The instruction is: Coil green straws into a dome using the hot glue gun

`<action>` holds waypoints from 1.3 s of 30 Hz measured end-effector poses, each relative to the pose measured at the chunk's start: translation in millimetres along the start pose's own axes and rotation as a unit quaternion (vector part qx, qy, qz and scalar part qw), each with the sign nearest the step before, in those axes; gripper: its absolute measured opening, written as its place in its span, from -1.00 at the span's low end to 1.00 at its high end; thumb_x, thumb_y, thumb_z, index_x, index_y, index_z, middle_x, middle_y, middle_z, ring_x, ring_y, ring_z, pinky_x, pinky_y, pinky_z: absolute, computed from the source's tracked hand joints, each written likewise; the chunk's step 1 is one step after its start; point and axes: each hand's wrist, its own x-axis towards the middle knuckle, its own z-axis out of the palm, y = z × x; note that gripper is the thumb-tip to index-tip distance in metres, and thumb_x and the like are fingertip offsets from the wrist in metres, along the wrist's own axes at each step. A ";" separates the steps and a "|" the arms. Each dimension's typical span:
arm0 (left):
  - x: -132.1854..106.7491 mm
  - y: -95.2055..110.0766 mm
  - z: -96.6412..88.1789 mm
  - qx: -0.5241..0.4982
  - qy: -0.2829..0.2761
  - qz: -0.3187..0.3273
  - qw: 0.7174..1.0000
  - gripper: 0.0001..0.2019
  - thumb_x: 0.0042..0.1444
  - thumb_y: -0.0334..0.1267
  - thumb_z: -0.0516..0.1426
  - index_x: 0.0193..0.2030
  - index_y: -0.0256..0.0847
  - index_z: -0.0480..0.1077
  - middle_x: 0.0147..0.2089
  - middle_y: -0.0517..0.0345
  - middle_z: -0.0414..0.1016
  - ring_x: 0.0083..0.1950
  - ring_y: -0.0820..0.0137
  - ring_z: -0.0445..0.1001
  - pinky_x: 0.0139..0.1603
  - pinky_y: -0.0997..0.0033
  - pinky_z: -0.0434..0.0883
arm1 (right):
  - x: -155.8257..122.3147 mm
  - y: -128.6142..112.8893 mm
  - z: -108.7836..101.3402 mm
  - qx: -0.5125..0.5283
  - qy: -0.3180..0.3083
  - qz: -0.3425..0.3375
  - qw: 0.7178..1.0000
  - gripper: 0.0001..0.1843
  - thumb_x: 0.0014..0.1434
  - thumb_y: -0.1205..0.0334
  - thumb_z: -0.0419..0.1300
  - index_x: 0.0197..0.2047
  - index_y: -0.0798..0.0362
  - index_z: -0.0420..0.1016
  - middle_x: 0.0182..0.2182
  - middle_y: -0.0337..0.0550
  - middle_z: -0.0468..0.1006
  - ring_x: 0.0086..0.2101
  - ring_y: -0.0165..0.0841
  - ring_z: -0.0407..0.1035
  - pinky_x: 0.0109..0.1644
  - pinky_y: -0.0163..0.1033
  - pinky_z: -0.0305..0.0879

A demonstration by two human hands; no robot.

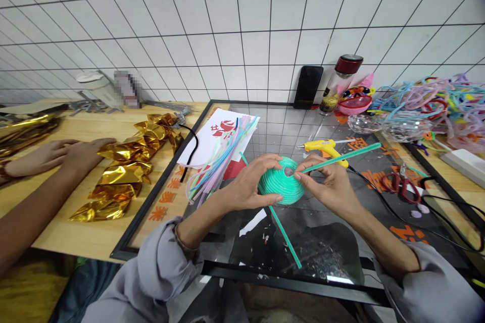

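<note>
A green dome (282,189) of coiled pipe cleaner, with a round hole at its top, is held over the dark glass tabletop. My left hand (253,181) grips its left side, thumb below and fingers above. Beside the hole, my right hand (326,181) pinches a green pipe cleaner (348,156) whose free end points up to the right. Another green pipe cleaner (286,237) lies on the glass under the dome, slanting toward me. Close behind my right hand rests a yellow glue gun (322,147).
Pastel pipe cleaners (223,156) lie on white paper (204,136). Red-handled scissors (401,184), a black cable (375,194) and a tangled pipe-cleaner pile (435,106) are at right. A jar (335,91) and phone (307,86) stand behind. Another person's hands (49,156) rest left, near gold foil (121,176).
</note>
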 end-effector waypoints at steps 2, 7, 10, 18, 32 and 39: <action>0.3 -0.1 0.0 0.003 -0.001 -0.008 1.000 -0.38 0.14 -0.12 0.31 0.25 -0.14 0.15 0.25 -0.22 0.31 0.33 0.02 0.33 0.30 -0.14 0.37 | -0.2 -0.4 0.1 0.000 -0.001 0.004 1.000 -0.85 0.19 0.18 0.29 -0.39 0.02 0.57 -0.46 -0.16 0.59 -0.40 -0.32 0.46 -0.32 -0.20 0.39; 1.5 0.6 -0.6 0.014 -0.004 -0.002 1.000 -0.41 0.14 -0.11 0.30 0.25 -0.12 0.19 0.24 -0.21 0.32 0.35 0.01 0.30 0.31 -0.15 0.36 | 1.1 -2.3 -0.8 -0.004 -0.002 0.006 1.000 -0.82 0.20 0.13 0.29 -0.40 0.01 0.59 -0.45 -0.15 0.60 -0.40 -0.31 0.46 -0.34 -0.20 0.40; 2.4 1.8 -1.4 0.012 -0.011 -0.006 1.000 -0.44 0.15 -0.12 0.29 0.23 -0.13 0.22 0.24 -0.20 0.33 0.36 0.02 0.30 0.32 -0.14 0.35 | 1.8 -3.3 -1.1 -0.001 -0.006 0.003 1.000 -0.85 0.18 0.17 0.29 -0.39 0.02 0.60 -0.44 -0.15 0.61 -0.41 -0.32 0.45 -0.33 -0.21 0.40; 2.9 1.9 -1.5 0.011 -0.008 -0.015 1.000 -0.47 0.12 -0.12 0.31 0.17 -0.17 0.25 0.23 -0.23 0.33 0.33 0.04 0.33 0.29 -0.09 0.39 | 1.3 -3.4 -0.1 0.001 -0.003 0.005 1.000 -0.85 0.18 0.17 0.29 -0.39 0.02 0.60 -0.45 -0.17 0.60 -0.41 -0.32 0.44 -0.32 -0.20 0.39; 1.7 0.6 -1.8 0.001 -0.005 -0.013 1.000 -0.46 0.12 -0.14 0.31 0.19 -0.12 0.24 0.20 -0.17 0.36 0.32 0.04 0.32 0.30 -0.09 0.38 | -0.6 1.3 -0.3 0.035 -0.004 -0.025 0.999 -0.91 0.20 0.21 0.31 -0.35 -0.03 0.57 -0.25 -0.12 0.69 -0.16 -0.23 0.57 -0.01 -0.05 0.49; 1.7 1.9 -0.2 0.012 0.000 -0.012 1.000 -0.46 0.11 -0.09 0.32 0.16 -0.15 0.24 0.25 -0.23 0.30 0.36 0.02 0.29 0.31 -0.09 0.35 | -0.7 0.1 -2.2 0.037 -0.023 -0.018 0.999 -0.92 0.21 0.24 0.29 -0.35 -0.01 0.56 -0.25 -0.11 0.70 -0.17 -0.22 0.59 -0.04 -0.08 0.50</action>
